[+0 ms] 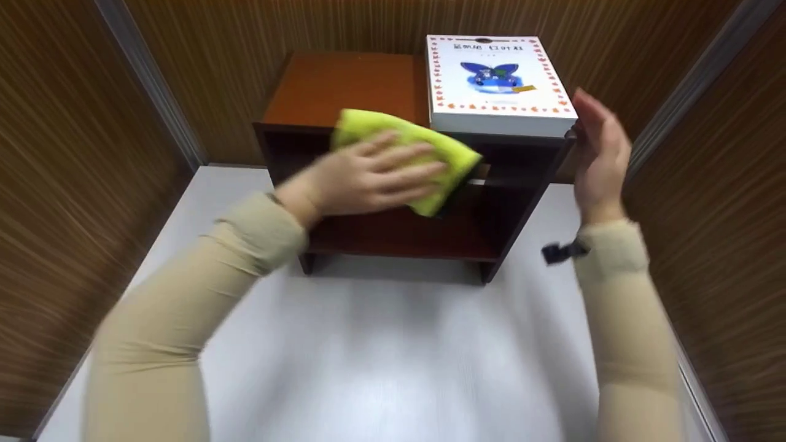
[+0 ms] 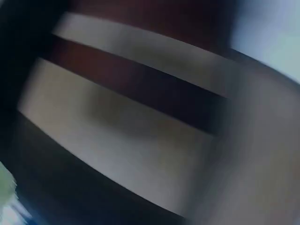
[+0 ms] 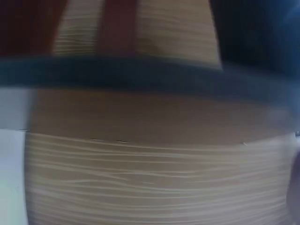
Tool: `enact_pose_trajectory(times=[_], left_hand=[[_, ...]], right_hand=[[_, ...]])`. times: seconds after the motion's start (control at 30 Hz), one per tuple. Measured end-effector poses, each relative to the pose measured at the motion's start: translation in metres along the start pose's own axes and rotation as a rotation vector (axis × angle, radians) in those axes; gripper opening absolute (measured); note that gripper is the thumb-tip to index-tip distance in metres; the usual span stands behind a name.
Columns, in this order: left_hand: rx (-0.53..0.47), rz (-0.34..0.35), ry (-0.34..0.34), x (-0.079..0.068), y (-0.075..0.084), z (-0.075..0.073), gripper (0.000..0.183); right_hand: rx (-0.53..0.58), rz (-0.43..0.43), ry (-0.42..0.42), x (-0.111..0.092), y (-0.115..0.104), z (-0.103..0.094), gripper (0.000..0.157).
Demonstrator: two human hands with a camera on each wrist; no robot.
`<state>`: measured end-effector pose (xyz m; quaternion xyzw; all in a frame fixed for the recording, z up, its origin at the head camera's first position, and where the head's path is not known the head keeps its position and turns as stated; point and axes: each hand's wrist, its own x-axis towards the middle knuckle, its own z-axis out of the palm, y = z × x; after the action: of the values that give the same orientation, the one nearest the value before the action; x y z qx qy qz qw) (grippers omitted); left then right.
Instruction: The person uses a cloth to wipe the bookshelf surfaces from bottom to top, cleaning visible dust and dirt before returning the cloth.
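In the head view, my left hand (image 1: pixel 374 175) holds a yellow-green cloth (image 1: pixel 451 156) in front of the upper edge of a small brown shelf unit (image 1: pixel 353 86). The fingers spread over the cloth's top, and the thumb is hidden. My right hand (image 1: pixel 602 156) stands at the unit's right side, fingers extended upward beside its top corner; whether they touch it cannot be made out. Near those fingers, on the right part of the top, lies a thick white book (image 1: pixel 497 73) with a blue butterfly picture. Both wrist views are badly blurred.
The unit has a lower shelf board (image 1: pixel 405 236) and stands on a white surface (image 1: pixel 381 356). Wood-grain panels (image 1: pixel 215 37) enclose it behind and on both sides, with grey metal strips at the corners. A black strap (image 1: pixel 565 252) sticks out at the right cuff.
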<state>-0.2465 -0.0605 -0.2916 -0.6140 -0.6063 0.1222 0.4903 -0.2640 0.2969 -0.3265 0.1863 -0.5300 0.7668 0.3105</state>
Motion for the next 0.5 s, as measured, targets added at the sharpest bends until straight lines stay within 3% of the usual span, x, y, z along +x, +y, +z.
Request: enact_pose_trajectory(times=[0.07,0.13,0.27,0.4,0.5], left_hand=[[0.02,-0.006,-0.012,0.036,0.008,0.014,0.039],[0.015,-0.043,-0.06,0.069,0.012,0.027,0.04],[-0.007,-0.126,-0.261,0.121,0.014,0.049,0.044],[0.013,-0.172,-0.428,0.154,0.023,0.06,0.047],[0.059,-0.206,-0.461,0.162,0.028,0.062,0.048]], right_hand=[[-0.2,-0.091,0.06,-0.027,0.017,-0.008,0.033],[-0.446,-0.155,0.06,-0.053,0.034,-0.016,0.036],[-0.794,-0.216,-0.002,-0.084,0.063,-0.023,0.037],[-1.04,-0.336,0.03,-0.096,0.074,-0.026,0.02],[-1.133,-0.397,0.038,-0.095,0.073,-0.028,0.016]])
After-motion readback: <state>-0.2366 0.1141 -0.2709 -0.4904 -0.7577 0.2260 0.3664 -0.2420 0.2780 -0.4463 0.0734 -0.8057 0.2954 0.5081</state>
